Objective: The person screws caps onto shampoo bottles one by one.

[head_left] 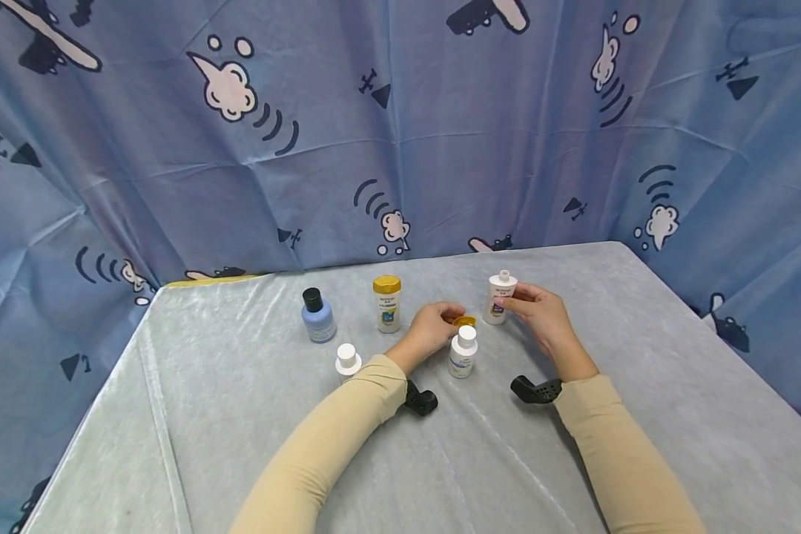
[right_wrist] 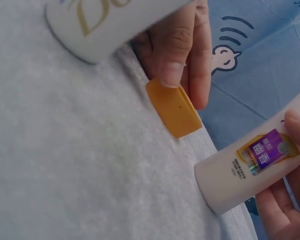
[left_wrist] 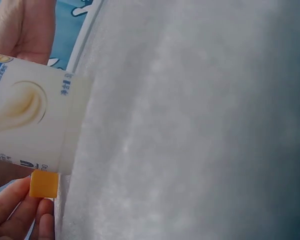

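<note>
My left hand (head_left: pixel 434 325) pinches a yellow cap (right_wrist: pixel 174 109) between thumb and fingers, low over the tabletop. My right hand (head_left: pixel 541 315) grips a white bottle (head_left: pixel 497 305) with a purple label patch. That bottle stands upright, its bare neck showing at the top without a cap. A white bottle with a white cap (head_left: pixel 463 354) stands just in front of the left hand. In the left wrist view, this bottle's printed side (left_wrist: pixel 35 115) fills the left edge, above the pinched yellow cap.
Left of the hands stand a white bottle with a gold cap (head_left: pixel 388 305) and a blue bottle with a black cap (head_left: pixel 318 317). Another white-capped bottle (head_left: pixel 348 360) is partly hidden by the left sleeve. A patterned blue curtain (head_left: pixel 334 111) hangs behind the grey-covered table (head_left: pixel 260 415).
</note>
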A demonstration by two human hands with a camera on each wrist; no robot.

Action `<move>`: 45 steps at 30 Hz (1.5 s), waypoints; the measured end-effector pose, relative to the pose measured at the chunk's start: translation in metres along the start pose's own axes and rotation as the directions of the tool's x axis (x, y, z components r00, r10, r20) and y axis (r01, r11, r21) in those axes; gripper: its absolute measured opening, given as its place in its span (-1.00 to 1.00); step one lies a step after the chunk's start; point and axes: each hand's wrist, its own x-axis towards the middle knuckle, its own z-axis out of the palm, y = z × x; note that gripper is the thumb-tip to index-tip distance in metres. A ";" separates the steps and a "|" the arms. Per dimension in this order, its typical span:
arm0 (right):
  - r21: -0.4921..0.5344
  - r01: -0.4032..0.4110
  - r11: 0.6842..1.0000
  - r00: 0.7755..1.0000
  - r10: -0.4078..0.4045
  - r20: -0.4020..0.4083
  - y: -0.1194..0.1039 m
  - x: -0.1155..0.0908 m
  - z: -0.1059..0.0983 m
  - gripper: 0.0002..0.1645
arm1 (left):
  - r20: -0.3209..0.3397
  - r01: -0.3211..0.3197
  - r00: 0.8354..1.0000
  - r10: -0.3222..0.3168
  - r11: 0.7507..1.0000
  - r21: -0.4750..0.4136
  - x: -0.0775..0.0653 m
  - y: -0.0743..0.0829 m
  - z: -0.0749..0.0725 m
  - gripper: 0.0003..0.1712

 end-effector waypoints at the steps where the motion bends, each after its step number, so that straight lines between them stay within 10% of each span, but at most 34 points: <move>1: 0.001 0.001 1.000 1.000 -0.001 0.000 0.000 0.000 0.000 -0.22 | 0.004 -0.003 1.000 0.003 1.000 0.009 0.000 0.000 0.000 -0.66; 27: -0.029 0.018 0.999 0.999 -0.019 -0.032 0.003 -0.003 0.003 -0.29 | 0.041 -0.035 0.999 0.031 0.994 0.100 -0.001 0.000 -0.001 -0.75; 45: -0.065 0.189 0.980 0.978 -0.194 -0.079 -0.026 -0.021 0.015 -0.36 | -0.161 -0.054 0.986 0.033 0.990 -0.132 -0.019 0.041 -0.036 -0.62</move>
